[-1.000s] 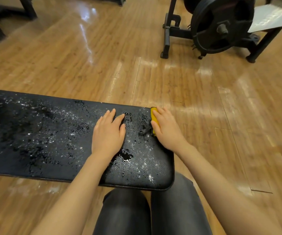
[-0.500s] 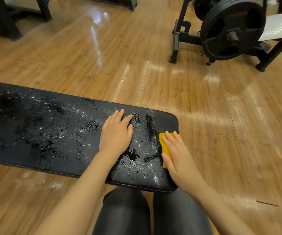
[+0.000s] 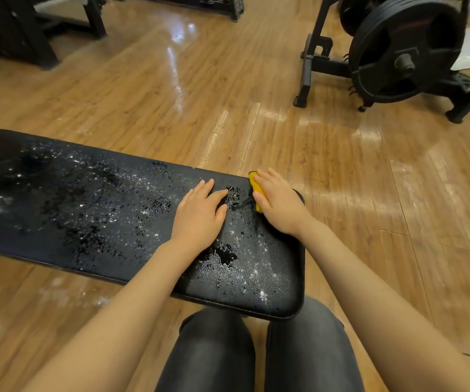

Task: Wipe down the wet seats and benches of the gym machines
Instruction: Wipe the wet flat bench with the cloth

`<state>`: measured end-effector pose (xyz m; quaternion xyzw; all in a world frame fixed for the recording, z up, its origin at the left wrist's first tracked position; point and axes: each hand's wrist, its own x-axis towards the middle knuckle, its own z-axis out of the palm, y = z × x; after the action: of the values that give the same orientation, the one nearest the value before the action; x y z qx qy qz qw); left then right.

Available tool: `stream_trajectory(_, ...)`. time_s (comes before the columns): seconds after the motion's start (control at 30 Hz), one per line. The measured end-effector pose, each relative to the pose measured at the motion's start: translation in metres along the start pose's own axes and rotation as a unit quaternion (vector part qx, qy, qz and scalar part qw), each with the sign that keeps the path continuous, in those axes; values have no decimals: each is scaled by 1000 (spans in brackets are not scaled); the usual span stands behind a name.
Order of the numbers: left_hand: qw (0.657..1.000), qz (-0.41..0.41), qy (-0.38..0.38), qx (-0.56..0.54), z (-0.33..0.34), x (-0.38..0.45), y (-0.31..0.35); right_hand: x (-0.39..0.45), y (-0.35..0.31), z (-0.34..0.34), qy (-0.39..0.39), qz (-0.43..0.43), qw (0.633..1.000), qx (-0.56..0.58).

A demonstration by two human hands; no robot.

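Observation:
A long black padded bench (image 3: 58, 210) runs from the left edge to the centre, covered in water drops and small puddles. My left hand (image 3: 200, 213) lies flat on the pad near its right end, fingers together, holding nothing. Just to its right, my right hand (image 3: 280, 205) presses a yellow sponge (image 3: 255, 190) onto the pad near the far right corner. Most of the sponge is hidden under my fingers. A thin dark streak of water trails from the sponge toward my left hand.
My knees in dark jeans (image 3: 256, 355) sit right below the bench's right end. A black weight-plate machine (image 3: 403, 49) stands on the wooden floor at the far right. More dark equipment frames (image 3: 16, 32) stand at the far left. Wet marks spot the floor (image 3: 64, 292) under the bench.
My right hand has slid the yellow sponge away from me, from the near right part of the pad back to its far right corner. My left hand stays flat in place.

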<state>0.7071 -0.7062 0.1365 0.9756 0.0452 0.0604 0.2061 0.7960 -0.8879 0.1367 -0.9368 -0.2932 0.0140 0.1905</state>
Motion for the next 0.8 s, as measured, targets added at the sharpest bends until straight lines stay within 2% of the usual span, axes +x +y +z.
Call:
stream_trajectory(0.23, 998, -14, 21, 55, -9, -22, -31, -121, -30, 8, 34, -27, 999, 23)
stream_trajectory(0.33, 999, -17, 17, 43, -10, -24, -34, -99, -27, 5, 17, -43, 999, 15)
stream_trajectory(0.47, 999, -13, 26, 41, -9, -23, -32, -9, -14, 5, -59, -63, 996, -8)
stream_trajectory(0.6, 999, -10, 33, 38, -9, -23, -34, 44, -15, 7, -91, -87, 992, -5)
stream_trajectory(0.7, 999, -5, 33, 41, -9, -23, -33, 20, -8, 1, -79, -125, 989, 4)
stream_trajectory(0.8, 999, -9, 29, 39, -9, -24, -35, -43, 7, -10, -79, -171, 982, 3)
